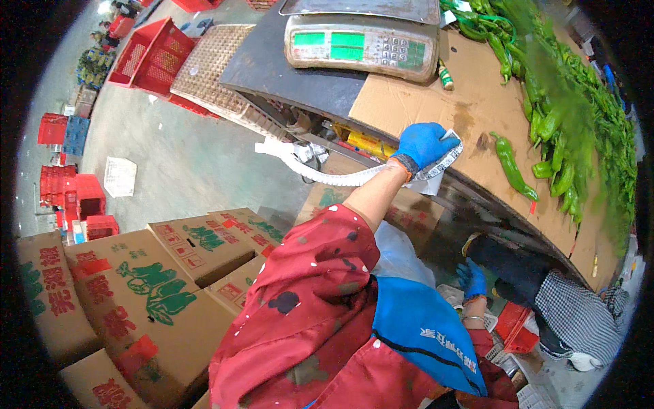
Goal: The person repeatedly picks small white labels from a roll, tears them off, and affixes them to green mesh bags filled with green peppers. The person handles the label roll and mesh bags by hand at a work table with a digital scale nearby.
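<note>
My left hand (425, 146), in a blue glove with an orange cuff, grips a long white strip of printed labels (337, 176) near one end, at the edge of the cardboard-covered table (409, 105). The strip hangs in a curve to the left, below my wrist. My right hand (472, 279), also gloved in blue, is low beside my blue apron (424, 327), fingers apart and nothing visible in it. A single green pepper (513, 167) lies on the cardboard to the right of my left hand. Beyond it spreads a large heap of green peppers (567, 102).
A digital scale (363, 48) stands on the table. Several printed cartons (138, 286) are stacked at the lower left. Red plastic crates (158, 59) stand on the floor (204, 158). At the right, another person in a checked garment (577, 307) is close to the table.
</note>
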{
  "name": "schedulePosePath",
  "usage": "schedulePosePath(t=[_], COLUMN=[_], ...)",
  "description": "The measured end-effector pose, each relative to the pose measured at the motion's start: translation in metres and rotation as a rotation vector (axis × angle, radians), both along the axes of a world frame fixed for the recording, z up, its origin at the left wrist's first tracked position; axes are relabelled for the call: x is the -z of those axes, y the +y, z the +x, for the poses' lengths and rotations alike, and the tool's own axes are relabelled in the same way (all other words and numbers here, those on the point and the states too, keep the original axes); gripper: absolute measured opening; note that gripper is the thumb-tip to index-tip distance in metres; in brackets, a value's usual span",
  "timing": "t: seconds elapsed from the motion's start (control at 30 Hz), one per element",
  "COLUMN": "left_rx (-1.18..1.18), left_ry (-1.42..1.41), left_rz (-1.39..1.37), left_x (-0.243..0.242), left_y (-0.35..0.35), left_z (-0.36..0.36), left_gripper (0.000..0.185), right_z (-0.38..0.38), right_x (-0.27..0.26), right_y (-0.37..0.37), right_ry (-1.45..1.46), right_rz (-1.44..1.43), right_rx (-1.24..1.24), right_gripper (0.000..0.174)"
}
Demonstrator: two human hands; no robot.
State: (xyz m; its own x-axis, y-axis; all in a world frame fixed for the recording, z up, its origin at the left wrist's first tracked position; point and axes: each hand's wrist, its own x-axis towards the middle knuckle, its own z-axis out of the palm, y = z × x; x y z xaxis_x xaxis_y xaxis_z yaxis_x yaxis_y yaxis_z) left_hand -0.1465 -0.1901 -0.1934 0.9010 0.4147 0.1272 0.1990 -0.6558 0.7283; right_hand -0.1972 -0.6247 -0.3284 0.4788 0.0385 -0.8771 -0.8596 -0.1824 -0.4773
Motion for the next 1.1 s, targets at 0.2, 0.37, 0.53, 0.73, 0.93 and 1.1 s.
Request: schedulePosePath(t=[0.2,0.37,0.53,0.73,0.93,1.1], left_rx=[0.004,0.02,0.116,0.047,0.033,0.059], left_ry=[-0.015,0.066,0.171,-0.099,-0.094,-0.102], left_rz=[-0.015,-0.035,0.038,-0.222,-0.216,-0.295], left_x=[-0.005,-0.012,0.0,0.013,0.015,0.013], left_y=[0.002,0.002,0.015,0.016,0.016,0.015], left_z=[-0.003,-0.006,-0.007,-0.006,-0.002,-0.002], left_gripper=[0.047,0.048,0.051,0.033,0.027,0.022], right_z=[-0.008,-0.012,-0.041,-0.063,-0.084,-0.105], right_x=[-0.001,0.007,-0.004,0.034,0.124,0.181], right_y=[0.018,0.025,0.034,0.031,-0.012,-0.032], right_ry=[-0.001,0.066,-0.007,-0.006,-0.424,-0.347], right_rz=[0.025,0.065,0.217,0.24,-0.181,-0.36], right_rx=[0.0,-0.03,0.079,0.218,-0.62,-0.762], right_gripper=[0.042,0.037,0.039,0.029,0.029,0.031])
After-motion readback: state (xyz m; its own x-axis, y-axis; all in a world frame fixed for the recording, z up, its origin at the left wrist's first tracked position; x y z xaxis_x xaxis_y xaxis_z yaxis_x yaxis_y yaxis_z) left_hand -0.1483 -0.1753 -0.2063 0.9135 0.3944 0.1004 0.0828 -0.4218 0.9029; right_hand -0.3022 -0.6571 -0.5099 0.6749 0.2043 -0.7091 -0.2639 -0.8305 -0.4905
